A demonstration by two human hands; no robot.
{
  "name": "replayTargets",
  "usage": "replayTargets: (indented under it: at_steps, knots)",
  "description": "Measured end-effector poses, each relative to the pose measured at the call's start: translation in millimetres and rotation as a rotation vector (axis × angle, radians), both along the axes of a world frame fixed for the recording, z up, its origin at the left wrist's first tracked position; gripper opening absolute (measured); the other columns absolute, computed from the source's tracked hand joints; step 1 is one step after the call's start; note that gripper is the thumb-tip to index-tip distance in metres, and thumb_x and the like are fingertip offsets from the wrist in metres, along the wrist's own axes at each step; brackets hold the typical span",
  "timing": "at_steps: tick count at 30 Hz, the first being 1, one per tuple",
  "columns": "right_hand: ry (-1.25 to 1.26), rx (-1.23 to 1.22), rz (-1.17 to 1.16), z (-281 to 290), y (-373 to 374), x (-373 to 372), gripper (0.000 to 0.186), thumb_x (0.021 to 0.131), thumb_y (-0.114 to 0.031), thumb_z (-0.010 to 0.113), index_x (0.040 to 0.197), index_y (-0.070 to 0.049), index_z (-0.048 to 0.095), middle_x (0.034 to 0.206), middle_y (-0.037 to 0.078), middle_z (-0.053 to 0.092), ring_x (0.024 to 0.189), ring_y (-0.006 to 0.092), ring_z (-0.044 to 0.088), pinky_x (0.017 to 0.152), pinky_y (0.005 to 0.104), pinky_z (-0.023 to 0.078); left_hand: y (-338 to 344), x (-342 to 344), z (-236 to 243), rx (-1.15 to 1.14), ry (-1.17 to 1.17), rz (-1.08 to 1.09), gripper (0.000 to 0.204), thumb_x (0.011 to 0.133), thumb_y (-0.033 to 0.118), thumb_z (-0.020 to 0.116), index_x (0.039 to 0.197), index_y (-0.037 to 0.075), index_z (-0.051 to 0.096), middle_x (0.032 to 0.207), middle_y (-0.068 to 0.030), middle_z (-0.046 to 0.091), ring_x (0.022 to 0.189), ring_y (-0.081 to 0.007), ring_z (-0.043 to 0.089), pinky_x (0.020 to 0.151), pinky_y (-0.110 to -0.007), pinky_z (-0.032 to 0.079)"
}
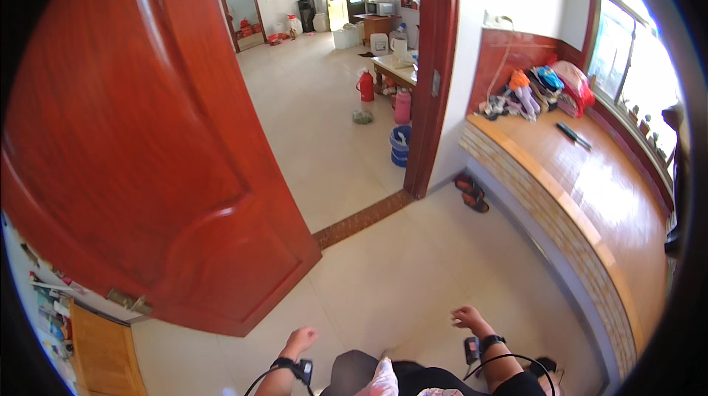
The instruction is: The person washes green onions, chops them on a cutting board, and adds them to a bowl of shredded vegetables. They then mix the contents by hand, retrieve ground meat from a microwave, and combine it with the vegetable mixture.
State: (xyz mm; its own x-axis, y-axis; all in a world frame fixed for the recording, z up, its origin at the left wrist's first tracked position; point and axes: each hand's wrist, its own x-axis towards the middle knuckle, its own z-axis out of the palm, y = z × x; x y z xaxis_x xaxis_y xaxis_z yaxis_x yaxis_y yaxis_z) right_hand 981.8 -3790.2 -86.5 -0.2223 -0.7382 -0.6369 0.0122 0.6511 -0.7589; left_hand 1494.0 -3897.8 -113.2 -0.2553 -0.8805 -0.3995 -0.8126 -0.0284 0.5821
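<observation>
At the bottom of the head view, my left hand [301,339] is loosely closed with nothing visible in it, a strapped device on its wrist. My right hand [466,316] hangs over the pale floor with fingers slightly bent and apart, holding nothing, also with a device and cable at the wrist. A pale pinkish cloth [383,380] lies against my dark clothing between my forearms. A red wooden door [147,138] stands open on the left, its brass handle [129,300] low in the picture, beyond my left hand and not touched.
The doorway's threshold [361,220] leads to a room with a red flask [366,86], blue bucket [400,151] and side table [394,64]. Right are dark sandals [472,197] beside a raised wooden platform [590,197] bearing piled clothes [546,90]. A wooden furniture top [103,344] sits lower left.
</observation>
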Motion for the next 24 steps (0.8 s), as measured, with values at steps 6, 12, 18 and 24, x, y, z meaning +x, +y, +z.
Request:
replayTargets:
  at_steps: [6,12,18,24]
  knots:
    - [0.081,-0.241,0.289,56,-304,23,0.023,0.081,-0.017,0.055,0.099,-0.003,0.058,0.081,0.007,0.062,0.064,0.0147,0.062,0.054,0.0237,0.049,-88,55,-57,0.171,-0.102,-0.017,0.027,0.073,0.032,0.053,0.084,0.010,0.065,0.081,-0.0130,0.063,0.079,-0.0278,0.060,0.072,-0.034,0.047]
    - [0.089,0.077,0.185,14,-394,-42,0.023,0.079,-0.014,0.057,0.098,-0.001,0.058,0.079,0.009,0.063,0.061,0.0182,0.062,0.051,0.0265,0.050,-355,-78,-49,0.179,0.270,-0.057,0.022,0.077,0.024,0.058,0.089,0.007,0.063,0.072,-0.0078,0.064,0.066,-0.0145,0.060,0.062,-0.032,0.047]
    - [0.064,0.327,-0.130,-20,-420,-135,0.021,0.079,-0.013,0.055,0.096,0.000,0.058,0.080,0.011,0.063,0.064,0.0240,0.063,0.050,0.0293,0.050,-608,-184,62,-0.103,0.405,-0.120,0.025,0.079,0.026,0.057,0.095,0.007,0.061,0.086,-0.0142,0.063,0.080,-0.0248,0.062,0.071,-0.033,0.049]
    - [-0.055,0.313,0.063,-55,-642,-140,0.018,0.077,-0.021,0.057,0.081,-0.004,0.061,0.077,0.008,0.062,0.058,0.0192,0.061,0.049,0.0284,0.048,-743,-121,7,-0.065,-0.025,0.102,0.024,0.077,0.028,0.053,0.088,0.008,0.062,0.079,-0.0168,0.061,0.078,-0.0324,0.060,0.066,-0.038,0.047]
